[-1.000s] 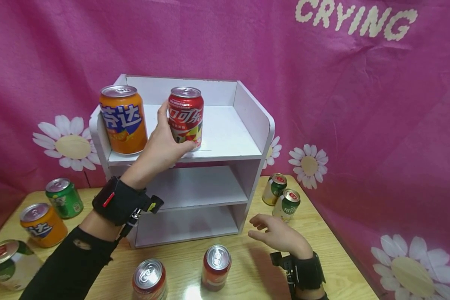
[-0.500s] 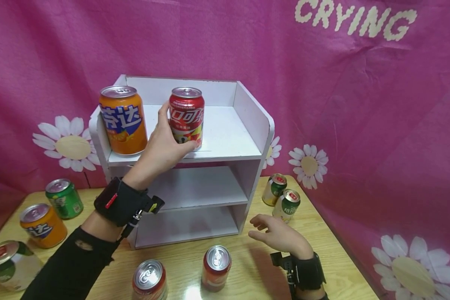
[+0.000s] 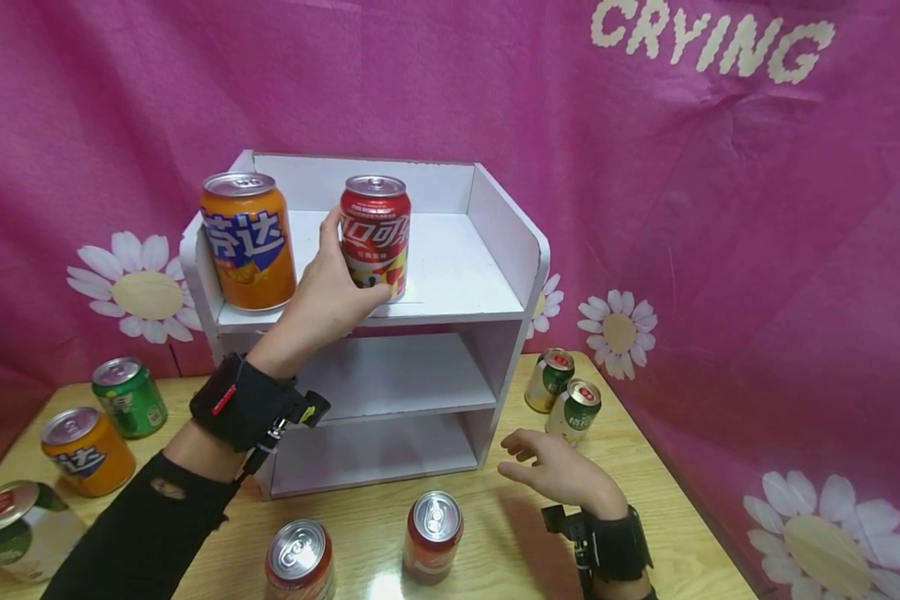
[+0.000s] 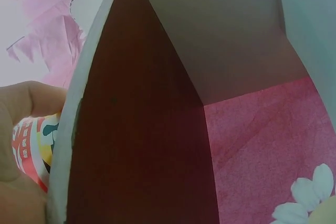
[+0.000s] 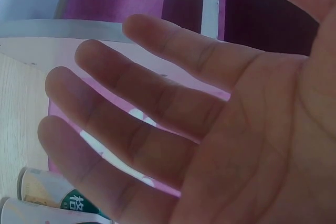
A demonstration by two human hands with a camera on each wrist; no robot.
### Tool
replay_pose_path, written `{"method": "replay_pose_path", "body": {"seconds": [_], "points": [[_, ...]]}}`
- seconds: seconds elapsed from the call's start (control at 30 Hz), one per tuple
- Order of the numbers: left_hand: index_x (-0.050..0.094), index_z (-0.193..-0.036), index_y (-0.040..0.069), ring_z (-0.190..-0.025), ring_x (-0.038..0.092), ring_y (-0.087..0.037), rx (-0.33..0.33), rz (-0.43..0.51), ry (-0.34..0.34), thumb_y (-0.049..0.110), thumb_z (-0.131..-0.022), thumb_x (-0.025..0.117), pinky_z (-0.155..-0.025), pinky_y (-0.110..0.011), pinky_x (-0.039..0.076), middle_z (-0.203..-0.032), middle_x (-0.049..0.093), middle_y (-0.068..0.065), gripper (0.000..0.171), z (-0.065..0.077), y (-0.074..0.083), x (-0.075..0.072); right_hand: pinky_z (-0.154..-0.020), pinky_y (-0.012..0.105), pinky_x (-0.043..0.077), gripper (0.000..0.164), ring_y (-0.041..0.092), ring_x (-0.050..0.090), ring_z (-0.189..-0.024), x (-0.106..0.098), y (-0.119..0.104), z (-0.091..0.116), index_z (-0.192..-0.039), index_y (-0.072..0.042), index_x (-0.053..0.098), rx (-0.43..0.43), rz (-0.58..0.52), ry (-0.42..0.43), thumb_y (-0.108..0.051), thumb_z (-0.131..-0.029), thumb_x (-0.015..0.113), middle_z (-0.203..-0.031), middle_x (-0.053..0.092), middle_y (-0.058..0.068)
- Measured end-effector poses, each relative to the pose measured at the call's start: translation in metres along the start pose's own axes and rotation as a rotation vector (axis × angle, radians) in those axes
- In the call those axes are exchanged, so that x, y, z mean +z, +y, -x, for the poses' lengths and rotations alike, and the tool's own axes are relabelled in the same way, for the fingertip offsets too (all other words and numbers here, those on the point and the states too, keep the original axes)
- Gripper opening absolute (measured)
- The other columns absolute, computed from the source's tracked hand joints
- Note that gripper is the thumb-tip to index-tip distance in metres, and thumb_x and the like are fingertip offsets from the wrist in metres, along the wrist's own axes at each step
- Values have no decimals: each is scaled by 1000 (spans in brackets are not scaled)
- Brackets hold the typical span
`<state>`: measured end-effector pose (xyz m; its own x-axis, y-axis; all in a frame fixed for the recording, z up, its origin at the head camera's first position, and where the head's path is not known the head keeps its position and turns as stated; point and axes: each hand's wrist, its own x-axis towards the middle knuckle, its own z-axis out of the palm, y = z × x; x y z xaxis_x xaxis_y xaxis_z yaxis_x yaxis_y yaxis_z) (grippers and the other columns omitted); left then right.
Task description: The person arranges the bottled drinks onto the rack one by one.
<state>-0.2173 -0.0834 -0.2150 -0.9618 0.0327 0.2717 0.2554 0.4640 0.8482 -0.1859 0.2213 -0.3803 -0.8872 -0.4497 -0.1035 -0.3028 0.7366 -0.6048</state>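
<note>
Pointing lid-up, the red can (image 3: 377,233) stands vertical.

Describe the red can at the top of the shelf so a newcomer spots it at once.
Find the white shelf unit on the wooden table. At its top level, right of the orange can, the upright red can is in the left hand's grip. It is the only red one up there; two other red cans stand on the table below.
</note>
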Motion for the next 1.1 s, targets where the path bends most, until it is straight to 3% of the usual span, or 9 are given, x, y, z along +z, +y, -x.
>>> {"method": "replay_pose_path", "body": {"seconds": [0.43,0.7,0.97,1.1], "points": [[-5,-139,23,-122,31,-25,-10,-16,4,19,-75,68,-98,-50,24,-137,29,-10,97,2,2,-1,-75,36,45,40,22,53,-93,-1,0,1,-108,-9,56,-4,-2,11,-39,-82,58,-102,57,2],[-9,-139,26,-124,29,-27,-30,-26,-28,24,-76,67,-98,-52,24,-138,27,-11,98,6,3,-6,-75,36,45,41,23,53,-94,-1,0,1,-108,-9,56,8,-24,3,-40,-82,58,-103,57,2],[-11,-140,19,-128,22,-29,-92,-105,-119,37,-78,64,-98,-52,23,-143,17,-14,99,24,7,-20,-75,36,45,41,24,53,-94,-1,1,1,-108,-8,56,-1,-32,-2,-40,-82,59,-103,56,3],[-2,-141,15,-127,23,-29,-67,-197,-174,45,-78,60,-98,-49,25,-143,17,-14,94,41,6,-32,-75,36,46,43,23,53,-94,-1,2,1,-108,-8,56,-1,-30,-6,-41,-81,58,-103,57,3]]}}
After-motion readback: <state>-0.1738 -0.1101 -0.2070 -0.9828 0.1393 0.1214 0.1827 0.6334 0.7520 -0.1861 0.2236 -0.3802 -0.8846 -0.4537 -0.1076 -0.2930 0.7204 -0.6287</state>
